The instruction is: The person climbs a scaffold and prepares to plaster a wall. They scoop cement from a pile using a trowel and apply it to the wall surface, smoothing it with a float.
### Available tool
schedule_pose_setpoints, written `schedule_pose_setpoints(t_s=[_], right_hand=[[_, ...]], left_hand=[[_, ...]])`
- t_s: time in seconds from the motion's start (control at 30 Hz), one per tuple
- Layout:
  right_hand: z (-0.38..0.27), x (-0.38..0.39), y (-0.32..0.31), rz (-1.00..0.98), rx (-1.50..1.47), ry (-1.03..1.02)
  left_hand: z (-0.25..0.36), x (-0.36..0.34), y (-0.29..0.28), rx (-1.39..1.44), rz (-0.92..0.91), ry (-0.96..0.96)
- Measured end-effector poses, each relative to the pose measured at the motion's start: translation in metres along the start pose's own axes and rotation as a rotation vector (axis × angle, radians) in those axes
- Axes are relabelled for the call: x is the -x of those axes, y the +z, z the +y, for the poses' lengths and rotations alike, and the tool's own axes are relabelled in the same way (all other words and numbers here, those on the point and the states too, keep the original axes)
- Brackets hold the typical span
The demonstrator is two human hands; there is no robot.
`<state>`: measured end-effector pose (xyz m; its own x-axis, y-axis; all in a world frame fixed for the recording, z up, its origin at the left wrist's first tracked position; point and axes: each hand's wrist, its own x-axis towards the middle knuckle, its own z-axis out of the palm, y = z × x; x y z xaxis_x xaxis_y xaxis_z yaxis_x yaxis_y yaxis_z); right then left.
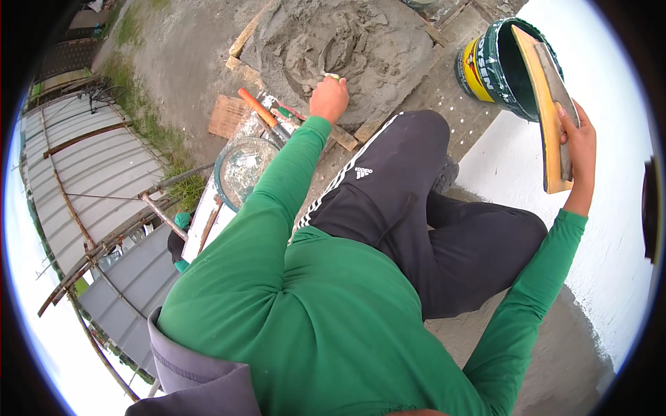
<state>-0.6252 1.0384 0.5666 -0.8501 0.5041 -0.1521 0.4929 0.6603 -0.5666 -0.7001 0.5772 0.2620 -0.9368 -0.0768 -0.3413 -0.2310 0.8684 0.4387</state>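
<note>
My left hand (329, 100) is closed around the handle of a small trowel (333, 75). Its metal end is at the surface of a heap of wet grey mortar (388, 48), and most of the blade is hidden. Off to the right, my right hand (579, 142) grips the wooden handle of a yellow plastering float (553, 172), held upright on edge near the white wall. The float overlaps the view of a dark green bucket (489, 62) with a yellow label, which is smeared with dried mortar.
Wooden boards (244, 73) edge the mortar. Left of them are an orange-handled tool (257, 107) and a round, mortar-stained lid or tub (243, 166). A white wall (603, 256) rises along the right. Poles (163, 216), corrugated sheets (90, 139) and another person (180, 243) are at left.
</note>
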Motion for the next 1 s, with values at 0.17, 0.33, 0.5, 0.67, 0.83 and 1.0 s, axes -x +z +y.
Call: schedule_pose_setpoints(t_s=[0.17, 0.33, 0.5, 0.67, 0.83, 1.0], right_hand=[[-0.004, -0.002, 0.003, -0.001, 0.008, -0.003], [0.005, -0.006, 0.002, 0.000, 0.014, -0.022], [0.000, -0.005, 0.000, -0.003, -0.007, -0.013], [0.006, 0.001, -0.004, 0.028, 0.007, 0.013], [0.008, 0.004, -0.005, 0.014, -0.005, -0.003], [0.007, 0.000, -0.003, 0.019, 0.030, -0.031]], left_hand=[[-0.049, 0.034, -0.046, -0.234, -0.030, 0.259], [-0.098, -0.028, -0.101, -0.254, 0.097, 0.206], [-0.062, -0.040, -0.050, 0.004, 0.016, -0.140], [-0.008, 0.012, 0.002, 0.263, 0.020, -0.243], [0.044, 0.049, -0.001, 0.480, -0.064, -0.335], [0.043, 0.056, -0.026, 0.393, -0.095, -0.110]])
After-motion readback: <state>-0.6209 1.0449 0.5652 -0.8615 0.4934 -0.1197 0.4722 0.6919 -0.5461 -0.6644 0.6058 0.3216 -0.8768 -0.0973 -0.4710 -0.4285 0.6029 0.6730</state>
